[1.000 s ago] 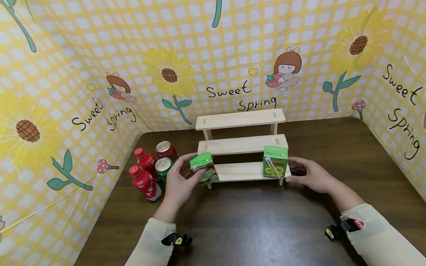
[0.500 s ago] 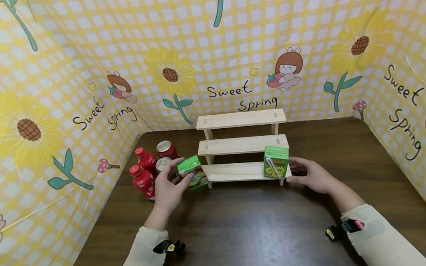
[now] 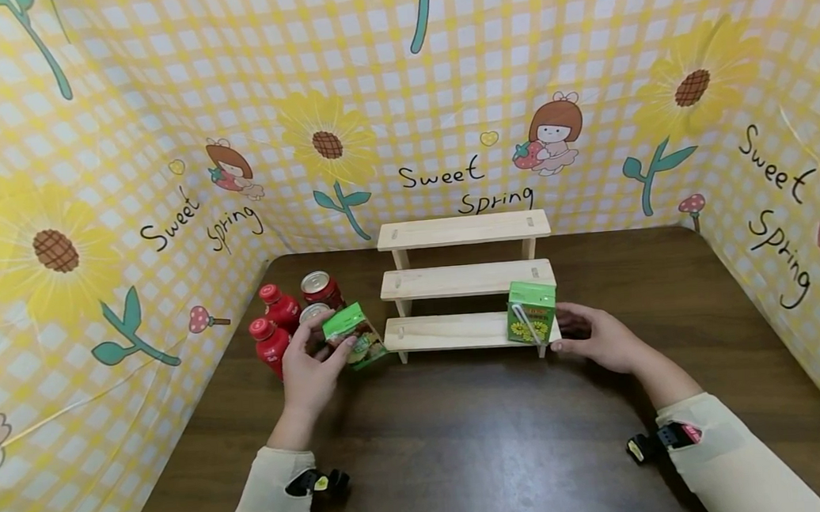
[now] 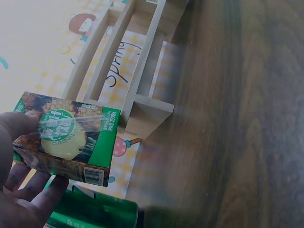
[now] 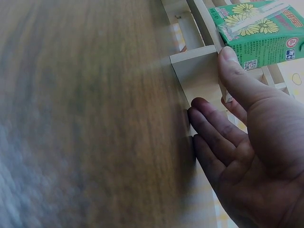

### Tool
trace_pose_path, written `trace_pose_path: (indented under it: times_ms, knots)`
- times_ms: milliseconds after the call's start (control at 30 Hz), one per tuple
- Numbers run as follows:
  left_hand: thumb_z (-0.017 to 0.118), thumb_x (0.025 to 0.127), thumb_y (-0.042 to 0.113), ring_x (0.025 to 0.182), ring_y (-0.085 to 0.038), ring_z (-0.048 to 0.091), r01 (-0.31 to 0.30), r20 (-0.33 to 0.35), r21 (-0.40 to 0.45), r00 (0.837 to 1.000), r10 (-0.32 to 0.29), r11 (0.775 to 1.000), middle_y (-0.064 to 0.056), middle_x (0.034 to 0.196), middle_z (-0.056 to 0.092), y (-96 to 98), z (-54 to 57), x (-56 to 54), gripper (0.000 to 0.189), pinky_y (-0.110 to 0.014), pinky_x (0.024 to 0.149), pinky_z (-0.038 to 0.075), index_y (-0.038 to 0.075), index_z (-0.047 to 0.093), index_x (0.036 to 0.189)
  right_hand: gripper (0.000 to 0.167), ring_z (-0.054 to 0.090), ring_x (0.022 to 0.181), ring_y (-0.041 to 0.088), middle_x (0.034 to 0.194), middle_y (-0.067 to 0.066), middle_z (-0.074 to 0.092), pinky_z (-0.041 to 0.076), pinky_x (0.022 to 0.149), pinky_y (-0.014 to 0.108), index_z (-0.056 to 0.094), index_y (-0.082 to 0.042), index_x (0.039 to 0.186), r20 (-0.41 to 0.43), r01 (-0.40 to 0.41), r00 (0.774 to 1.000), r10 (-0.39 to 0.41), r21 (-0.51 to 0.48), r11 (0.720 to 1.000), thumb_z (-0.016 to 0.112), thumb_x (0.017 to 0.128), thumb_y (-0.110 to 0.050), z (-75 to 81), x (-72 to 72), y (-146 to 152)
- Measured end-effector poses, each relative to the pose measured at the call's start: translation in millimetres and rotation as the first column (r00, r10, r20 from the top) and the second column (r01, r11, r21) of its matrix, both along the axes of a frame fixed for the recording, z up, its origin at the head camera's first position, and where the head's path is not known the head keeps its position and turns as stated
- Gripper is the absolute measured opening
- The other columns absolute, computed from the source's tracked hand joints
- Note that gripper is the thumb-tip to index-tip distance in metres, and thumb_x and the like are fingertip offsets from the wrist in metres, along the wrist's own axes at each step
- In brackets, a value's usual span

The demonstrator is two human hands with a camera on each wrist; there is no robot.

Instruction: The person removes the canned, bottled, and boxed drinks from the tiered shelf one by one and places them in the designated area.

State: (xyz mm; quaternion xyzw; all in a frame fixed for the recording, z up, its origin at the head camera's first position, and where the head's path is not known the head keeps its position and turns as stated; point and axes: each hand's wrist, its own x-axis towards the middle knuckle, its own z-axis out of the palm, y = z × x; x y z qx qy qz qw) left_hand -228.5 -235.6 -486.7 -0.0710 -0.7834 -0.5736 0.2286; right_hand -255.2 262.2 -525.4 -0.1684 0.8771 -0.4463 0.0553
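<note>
My left hand [image 3: 309, 378] grips a green and brown drink carton [image 3: 355, 337] between thumb and fingers, tilted and apart from the shelf's left end. In the left wrist view a straw lies across the carton [image 4: 69, 130], with a green can [image 4: 95, 209] just below. A second green drink carton [image 3: 531, 312], yellow flowers and a straw on its front, stands at the right end of the bottom step of the wooden shelf [image 3: 451, 332]. My right hand [image 3: 597, 340] is beside that end, fingers loosely extended; its thumb [image 5: 232, 64] appears to touch the step's edge below the carton.
Left of the shelf stand two red bottles [image 3: 271, 346], a dark red can [image 3: 322, 289] and a green-sided can [image 3: 312, 313] partly behind my left hand. The shelf has three wooden steps on a dark wooden table [image 3: 480, 441]. A yellow checked cloth [image 3: 429, 120] surrounds the table's back and sides.
My left hand has moved left with its drink carton, away from the shelf's bottom step, and the carton has tilted more. The right hand and the other carton stay put.
</note>
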Motion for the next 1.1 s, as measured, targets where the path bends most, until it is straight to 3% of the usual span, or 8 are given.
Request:
trace_pose_path:
  times_ms: [167,400,567,900,1100]
  knots:
    - [0.087,0.083,-0.003,0.097,-0.020,0.064,-0.029,0.033,0.015,0.999,0.029,0.999,-0.015,0.117,0.067,-6.0,-3.0,1.9,0.059,-0.020,0.082,0.057,0.003,0.065,0.137,0.077,0.062,0.124,0.041,0.131,0.021,0.067,0.049,0.103,0.057,0.047,0.001,0.154,0.003,0.006,1.000,-0.006,0.001,1.000,0.083,0.093,-0.029,1.1,-0.5,-0.8]
    - [0.086,0.086,0.000,0.098,-0.023,0.063,-0.029,0.096,-0.039,0.995,0.033,0.999,-0.018,0.108,0.067,0.1,12.2,19.1,0.054,-0.047,0.092,0.058,-0.002,0.064,0.135,0.078,0.062,0.124,0.041,0.132,0.020,0.067,0.048,0.103,0.058,0.046,0.001,0.154,0.006,0.003,1.000,-0.003,-0.010,1.000,0.084,0.093,-0.029,-0.6,-2.5,0.9]
    - [0.086,0.085,-0.001,0.097,-0.028,0.062,-0.029,0.110,-0.036,0.993,0.033,0.999,-0.022,0.105,0.065,1.1,10.5,21.3,0.053,-0.037,0.090,0.059,-0.002,0.064,0.134,0.078,0.061,0.125,0.041,0.133,0.021,0.066,0.048,0.104,0.058,0.045,0.000,0.155,0.015,0.002,1.000,-0.002,-0.007,1.000,0.083,0.093,-0.030,-0.5,-1.7,1.7]
    - [0.086,0.085,-0.002,0.096,-0.031,0.064,-0.015,0.147,-0.036,0.989,0.020,0.999,-0.020,0.104,0.069,1.1,3.2,23.1,0.051,-0.037,0.086,0.060,0.000,0.066,0.133,0.076,0.062,0.124,0.040,0.132,0.021,0.067,0.049,0.103,0.058,0.045,0.002,0.154,0.005,-0.011,1.000,0.011,-0.024,1.000,0.082,0.094,-0.026,3.5,2.1,0.2]
    - [0.086,0.085,-0.003,0.097,-0.034,0.065,-0.012,0.150,-0.028,0.989,0.016,1.000,-0.020,0.106,0.069,1.1,2.1,22.9,0.052,-0.047,0.088,0.060,-0.001,0.066,0.132,0.076,0.063,0.124,0.040,0.131,0.020,0.067,0.050,0.102,0.056,0.046,0.001,0.154,0.001,-0.003,1.000,0.003,-0.011,1.000,0.083,0.094,-0.029,2.0,0.9,0.0]
